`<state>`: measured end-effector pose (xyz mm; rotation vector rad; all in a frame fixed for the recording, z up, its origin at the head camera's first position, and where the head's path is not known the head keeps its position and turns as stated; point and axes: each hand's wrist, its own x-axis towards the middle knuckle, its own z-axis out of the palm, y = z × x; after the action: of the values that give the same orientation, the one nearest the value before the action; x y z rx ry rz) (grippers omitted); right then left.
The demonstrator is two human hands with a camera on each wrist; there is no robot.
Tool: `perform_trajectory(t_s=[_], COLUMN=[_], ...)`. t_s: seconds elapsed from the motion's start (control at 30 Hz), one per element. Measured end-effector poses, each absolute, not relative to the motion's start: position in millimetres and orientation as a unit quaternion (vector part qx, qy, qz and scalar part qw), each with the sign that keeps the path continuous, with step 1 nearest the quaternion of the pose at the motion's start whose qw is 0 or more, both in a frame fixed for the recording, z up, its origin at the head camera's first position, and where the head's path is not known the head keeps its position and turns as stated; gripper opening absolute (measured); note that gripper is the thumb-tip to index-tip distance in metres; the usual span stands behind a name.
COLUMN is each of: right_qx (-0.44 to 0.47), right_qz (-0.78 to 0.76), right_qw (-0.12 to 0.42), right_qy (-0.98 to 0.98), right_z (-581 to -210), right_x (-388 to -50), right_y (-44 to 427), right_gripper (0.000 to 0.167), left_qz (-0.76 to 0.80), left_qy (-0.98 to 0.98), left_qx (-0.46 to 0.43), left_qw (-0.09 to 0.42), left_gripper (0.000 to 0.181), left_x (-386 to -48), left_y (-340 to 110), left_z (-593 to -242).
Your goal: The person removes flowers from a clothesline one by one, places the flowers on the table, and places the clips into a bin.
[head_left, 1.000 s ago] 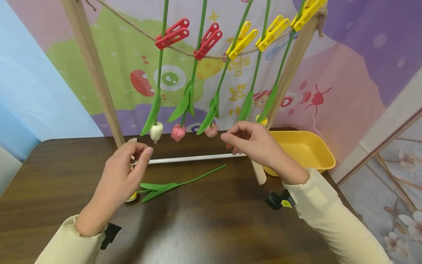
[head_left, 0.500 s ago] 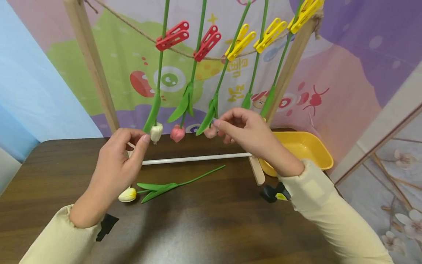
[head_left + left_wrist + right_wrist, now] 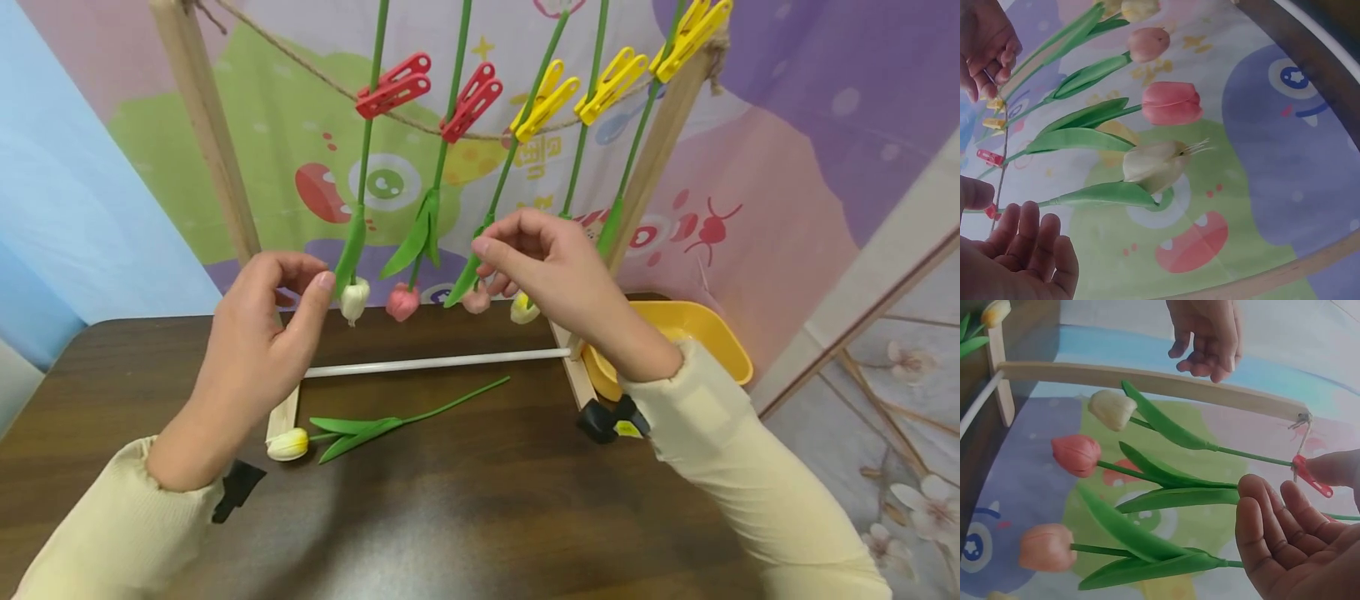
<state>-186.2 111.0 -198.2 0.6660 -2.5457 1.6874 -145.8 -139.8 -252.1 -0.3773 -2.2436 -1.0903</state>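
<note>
My left hand point(image 3: 258, 342) hovers at the left, beside a white tulip point(image 3: 354, 301). Its fingers bend loosely and the left wrist view shows nothing in them. In front of a peach tulip point(image 3: 476, 300) is my right hand point(image 3: 558, 279), thumb and fingers apart and holding nothing in the right wrist view. A pink tulip point(image 3: 402, 302) hangs between the hands. These tulips hang head down from a rope, their stems held by red clothespins point(image 3: 393, 86) and yellow clothespins point(image 3: 546, 104). The right hand partly covers another hanging tulip, a yellow-white one point(image 3: 524, 309).
A yellow-white tulip point(image 3: 288, 444) lies on the brown table point(image 3: 465, 517), its stem pointing right. A wooden frame point(image 3: 213, 150) carries the rope, with a white rod point(image 3: 438, 362) low across it. Behind the right forearm stands a yellow basin point(image 3: 697, 333).
Both hands have risen from lower over the table, the right also shifting left across the peach tulip. The table tulip's head, earlier hidden behind the left hand, now shows. The hanging flowers remain clipped.
</note>
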Motion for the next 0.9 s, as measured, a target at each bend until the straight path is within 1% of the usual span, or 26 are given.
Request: perform_trajectory(t_s=[0.2, 0.5, 0.73, 0.9], right_qx=[0.219, 0.230, 0.248, 0.253], right_qz=[0.552, 0.593, 0.609, 0.623], right_qw=[0.024, 0.039, 0.057, 0.063], right_qy=[-0.804, -0.771, -0.751, -0.738], right_z=[-191.5, -180.2, -166.4, -156.8], right_x=[-194.2, -196.9, -195.1, -194.6], right_y=[102.2, 92.6, 84.4, 80.2], right_gripper=[0.019, 0.013, 0.014, 0.013], left_qz=[-0.424, -0.444, -0.461, -0.469], left_qy=[-0.843, -0.829, -0.828, -0.832], left_qx=[-0.134, -0.131, -0.122, -0.115], left_qw=[0.302, 0.315, 0.296, 0.271], left_gripper=[0.028, 0.029, 0.031, 0.033], left_x=[-152.4, -160.6, -167.9, -173.4], left_y=[-138.9, -137.4, -132.5, -127.8], left_z=[-245.6, -232.4, -221.0, -213.2])
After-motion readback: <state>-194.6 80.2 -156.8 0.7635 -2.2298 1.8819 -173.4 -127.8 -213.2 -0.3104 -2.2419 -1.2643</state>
